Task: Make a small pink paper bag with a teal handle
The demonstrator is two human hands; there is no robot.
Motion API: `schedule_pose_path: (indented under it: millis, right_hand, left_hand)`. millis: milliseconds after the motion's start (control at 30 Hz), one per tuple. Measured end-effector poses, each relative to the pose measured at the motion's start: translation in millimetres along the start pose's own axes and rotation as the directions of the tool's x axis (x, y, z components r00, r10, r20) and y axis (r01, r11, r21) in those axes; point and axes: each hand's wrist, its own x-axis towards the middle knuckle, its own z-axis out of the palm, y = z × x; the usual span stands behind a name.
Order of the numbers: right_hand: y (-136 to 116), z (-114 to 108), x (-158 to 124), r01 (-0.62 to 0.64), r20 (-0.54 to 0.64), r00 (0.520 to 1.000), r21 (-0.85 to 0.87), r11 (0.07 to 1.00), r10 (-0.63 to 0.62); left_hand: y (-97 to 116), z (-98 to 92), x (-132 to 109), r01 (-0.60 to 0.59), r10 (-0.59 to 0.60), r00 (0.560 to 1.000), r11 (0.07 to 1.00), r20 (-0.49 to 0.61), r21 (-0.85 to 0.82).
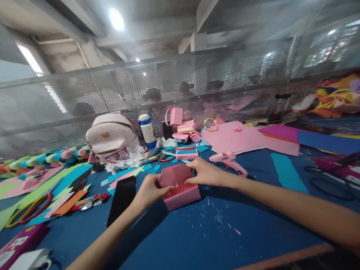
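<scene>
A small pink foam box (184, 198) with a raised, angled back panel stands on the blue table between my hands. My left hand (149, 191) pinches its left side, the thumb reaching over the inside. On the right rear corner, my right hand (206, 172) grips the wall with thumb and bent fingers. A pink glue gun (230, 161) lies just behind my right forearm. To the left of the box is a black phone (121, 198). Behind the box sits another small pink box (187, 153) with blue strips in it.
Colored foam sheets, strips and scissors (29, 210) spread over the left. A white backpack (112, 133) and a bottle (147, 131) stand at the back, before a perforated metal screen. Large pink sheets (239, 138) lie at right rear. Small scraps litter the front.
</scene>
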Motion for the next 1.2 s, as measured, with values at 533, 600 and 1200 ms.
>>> schedule_pose_path:
  millis: [533,600,1200]
  right_hand:
    - [7,19,-1,-0.171,0.207,0.965,0.041,0.984,0.159]
    - [5,19,1,-0.168,0.211,0.963,-0.027,0.985,0.17]
    - [-3,-4,3,-0.067,0.077,0.995,-0.022,0.997,0.069]
  left_hand:
    - [-9,5.3,-1,0.145,-0.166,0.968,0.982,0.187,0.119]
    - [-10,5.9,-1,0.13,-0.162,0.968,0.977,0.192,0.171]
    - [3,0.0,11,0.183,-0.168,0.962,0.982,0.215,-0.055]
